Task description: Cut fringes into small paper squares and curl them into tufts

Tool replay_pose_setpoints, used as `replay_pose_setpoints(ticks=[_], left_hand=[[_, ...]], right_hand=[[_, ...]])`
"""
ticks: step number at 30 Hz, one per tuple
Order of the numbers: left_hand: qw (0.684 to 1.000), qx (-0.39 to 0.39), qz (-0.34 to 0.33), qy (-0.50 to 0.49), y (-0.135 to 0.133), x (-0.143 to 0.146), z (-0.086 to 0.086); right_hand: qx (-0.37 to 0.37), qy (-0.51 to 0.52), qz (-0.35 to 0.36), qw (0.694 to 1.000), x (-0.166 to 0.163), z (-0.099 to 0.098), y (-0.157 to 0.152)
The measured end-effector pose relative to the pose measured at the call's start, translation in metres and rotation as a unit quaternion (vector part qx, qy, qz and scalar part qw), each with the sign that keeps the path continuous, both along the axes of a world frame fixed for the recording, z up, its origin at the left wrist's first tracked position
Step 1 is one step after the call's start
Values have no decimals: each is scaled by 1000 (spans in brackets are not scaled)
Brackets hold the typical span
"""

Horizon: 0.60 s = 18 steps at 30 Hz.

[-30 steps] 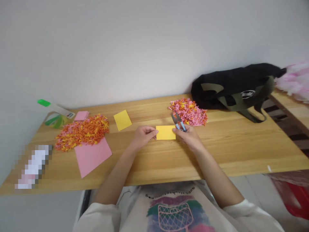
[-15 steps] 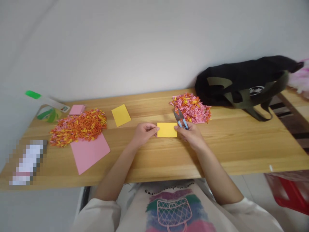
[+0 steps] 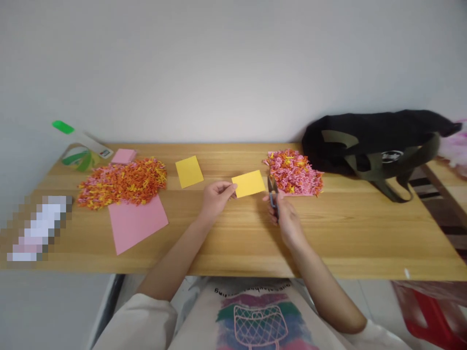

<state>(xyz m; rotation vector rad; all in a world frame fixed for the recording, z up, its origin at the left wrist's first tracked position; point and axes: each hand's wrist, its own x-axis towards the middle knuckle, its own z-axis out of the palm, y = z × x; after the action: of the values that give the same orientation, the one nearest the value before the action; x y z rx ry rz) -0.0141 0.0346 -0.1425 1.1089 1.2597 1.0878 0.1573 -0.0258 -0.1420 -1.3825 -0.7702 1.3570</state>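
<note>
My left hand (image 3: 216, 196) pinches the left edge of a small yellow paper rectangle (image 3: 249, 183), which is lifted slightly above the wooden table (image 3: 233, 233). My right hand (image 3: 285, 218) is closed round small scissors (image 3: 272, 193) with the blades pointing away from me, just right of the yellow paper. Right behind the scissors lies a heap of pink, orange and yellow paper shreds (image 3: 295, 171) on a pink sheet.
A second yellow paper (image 3: 188, 171) lies left of centre. Further left are a larger shred heap (image 3: 124, 181), a pink sheet (image 3: 137, 222), a pink pad (image 3: 123, 156) and a green tape dispenser (image 3: 78, 156). A black bag (image 3: 379, 143) sits at the back right.
My left hand lifted the yellow paper off the table and tilted it. My right hand let go of the paper's right edge and turned the scissors upright beside it.
</note>
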Motion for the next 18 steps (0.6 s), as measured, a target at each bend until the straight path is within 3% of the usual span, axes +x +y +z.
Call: replay_pose_setpoints(ticks=[7,18], left_hand=[[998,-6,55,-34,1,-3,-4],[999,-24,13,-42,-10,5,-5]], right_hand=[[-12,13,74,997,-27,-12,-18],[-34,19,53,998,-30,-16,-18]])
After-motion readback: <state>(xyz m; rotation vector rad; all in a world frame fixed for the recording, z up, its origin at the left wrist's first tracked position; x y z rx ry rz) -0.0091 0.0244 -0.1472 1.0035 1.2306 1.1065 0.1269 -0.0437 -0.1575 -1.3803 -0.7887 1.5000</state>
